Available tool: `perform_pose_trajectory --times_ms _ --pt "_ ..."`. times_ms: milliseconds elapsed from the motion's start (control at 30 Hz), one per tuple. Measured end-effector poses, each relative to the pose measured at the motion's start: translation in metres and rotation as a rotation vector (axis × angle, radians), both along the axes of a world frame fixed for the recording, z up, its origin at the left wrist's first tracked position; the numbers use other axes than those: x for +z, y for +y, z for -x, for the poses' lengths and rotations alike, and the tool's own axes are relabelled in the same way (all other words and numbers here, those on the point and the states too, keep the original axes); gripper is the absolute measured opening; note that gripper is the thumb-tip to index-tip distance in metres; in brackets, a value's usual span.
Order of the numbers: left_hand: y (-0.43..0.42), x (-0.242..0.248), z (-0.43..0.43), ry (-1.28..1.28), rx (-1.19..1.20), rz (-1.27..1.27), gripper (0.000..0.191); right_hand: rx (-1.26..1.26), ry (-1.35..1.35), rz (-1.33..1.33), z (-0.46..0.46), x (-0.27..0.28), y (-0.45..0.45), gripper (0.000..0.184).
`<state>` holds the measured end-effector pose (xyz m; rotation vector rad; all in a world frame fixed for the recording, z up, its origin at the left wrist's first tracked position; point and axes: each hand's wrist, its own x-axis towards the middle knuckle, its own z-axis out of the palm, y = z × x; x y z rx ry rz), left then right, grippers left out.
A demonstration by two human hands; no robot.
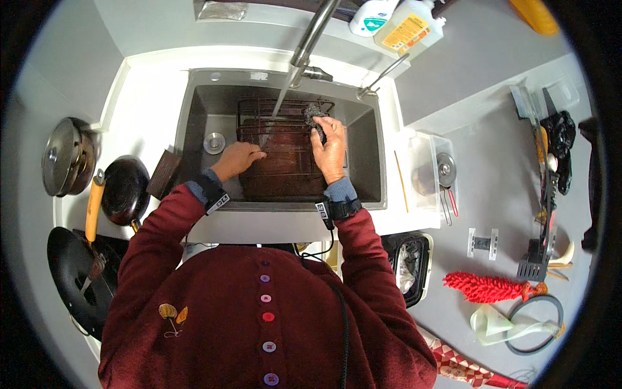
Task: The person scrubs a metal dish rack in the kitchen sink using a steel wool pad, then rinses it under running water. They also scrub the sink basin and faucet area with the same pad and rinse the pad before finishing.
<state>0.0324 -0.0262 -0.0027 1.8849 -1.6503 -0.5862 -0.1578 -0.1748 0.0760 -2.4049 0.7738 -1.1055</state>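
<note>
A dark wire rack (252, 130) lies in the grey sink (367, 146), over a wet, reddish-brown flat surface (286, 155) that looks like a tray. My right hand (330, 146) pinches a steel wool scrubber (315, 116) against the rack's upper right part. At the rack's left side, my left hand (238, 160) has its fingers curled together over the wires; its thumb is partly hidden. Water (281, 99) runs from the metal faucet (306, 44) onto the rack between my hands.
A dark brown block (164, 174) stands by the sink's left rim, near a frying pan (126, 189), a lidded pot (68, 155) and a wok (73, 277). On the right are a clear plastic bin (423, 155), a chopstick-like stick (401, 180) and a trash bin (418, 267). Bottles (410, 29) stand behind.
</note>
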Motion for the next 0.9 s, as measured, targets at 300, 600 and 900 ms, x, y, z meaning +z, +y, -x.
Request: perform_pose_trajectory --times_ms 300,600,900 --pt "0.039 -0.019 -0.004 -0.013 0.107 -0.114 0.032 0.313 0.151 0.096 -0.094 -0.029 0.041 0.026" --pt "0.034 -0.026 0.0 0.043 0.104 -0.045 0.03 -0.146 0.278 0.247 -0.042 -0.029 0.0 0.018" --pt "0.031 -0.037 -0.006 -0.015 0.079 -0.08 0.028 0.114 0.297 0.115 -0.091 -0.048 0.045 0.021"
